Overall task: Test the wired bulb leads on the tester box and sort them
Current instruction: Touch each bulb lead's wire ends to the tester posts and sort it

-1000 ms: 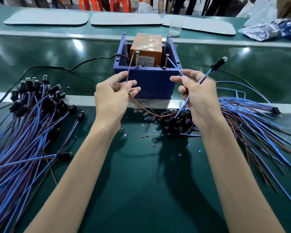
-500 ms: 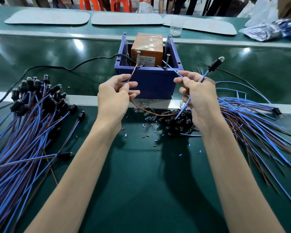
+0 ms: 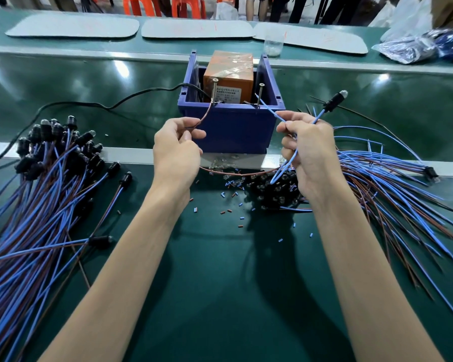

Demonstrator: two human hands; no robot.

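Left pile: I see a heap of wired bulbs at the left of the green table, black bulb heads at the far end and blue and brown leads fanning toward the near-left corner.
Black cable: it snakes from the left edge across the table and into the tester box.
Left hand: my view has it just in front of the box, thumb and fingers pinched on the brown lead — the lead curves up to the foot of the left screw on the box rim.
Tester box: a blue bin at the middle of the table, with an orange unit inside and a right screw also standing on the near rim.
Scraps: small blue and brown bits of insulation lie on the table between my two wrists.
Right hand: it is curled round the blue lead, whose bare end reaches the right screw.
Bulb under test: it sticks up and to the right out of the right hand — I cannot tell whether it glows.
Right pile: a cluster of bulb heads sits under the right hand, their leads spreading to the right edge.
Far side: grey mats, a clear cup and plastic bags at the far right.
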